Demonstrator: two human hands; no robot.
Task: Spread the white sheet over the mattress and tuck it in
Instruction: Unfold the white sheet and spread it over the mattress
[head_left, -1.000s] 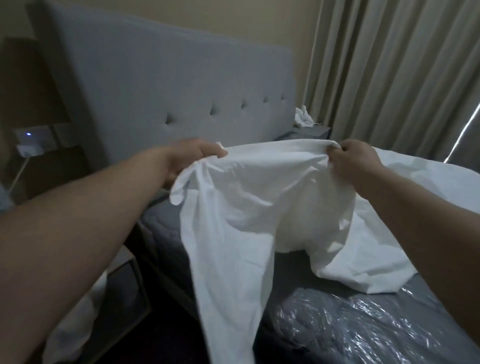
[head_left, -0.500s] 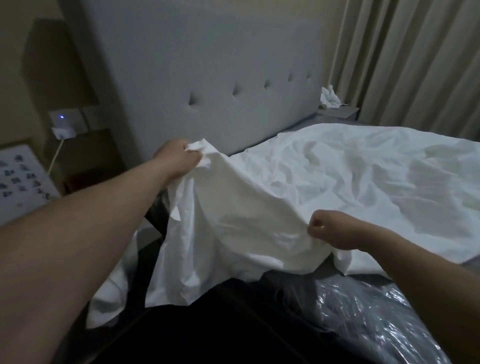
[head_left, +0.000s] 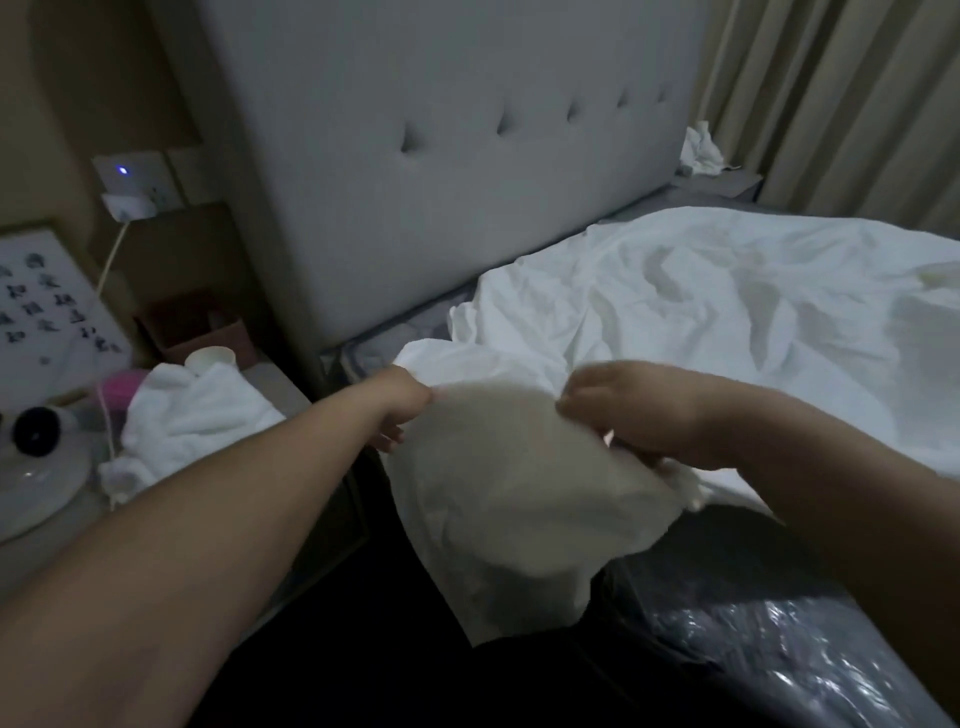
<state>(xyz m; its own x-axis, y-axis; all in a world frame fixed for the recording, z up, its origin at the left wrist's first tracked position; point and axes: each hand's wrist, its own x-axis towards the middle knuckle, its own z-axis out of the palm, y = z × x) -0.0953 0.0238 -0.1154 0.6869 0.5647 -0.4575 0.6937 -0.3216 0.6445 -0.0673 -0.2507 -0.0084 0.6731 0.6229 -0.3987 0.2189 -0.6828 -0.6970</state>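
Both hands up at the near side of the bed, close to the headboard (head_left: 457, 171). Left hand (head_left: 402, 402) closed on the edge of the white sheet (head_left: 701, 322), fingers curled around a fold of cloth. Right hand (head_left: 641, 410) blurred, also closed on the same edge, just beside the left one, with a short stretch of cloth pulled between them. Below the two hands a loose flap of the sheet hanging down over the side of the mattress (head_left: 769, 618). Rest of the sheet lying wrinkled over the far part of the mattress, up to near the headboard. Near part of the mattress uncovered, dark and wrapped in shiny plastic. To the left, a bedside table (head_left: 47, 545) with a crumpled white towel (head_left: 192, 410), a paper cup (head_left: 210, 358) and a pink object (head_left: 119, 389). Curtains (head_left: 852, 98) at the far right.
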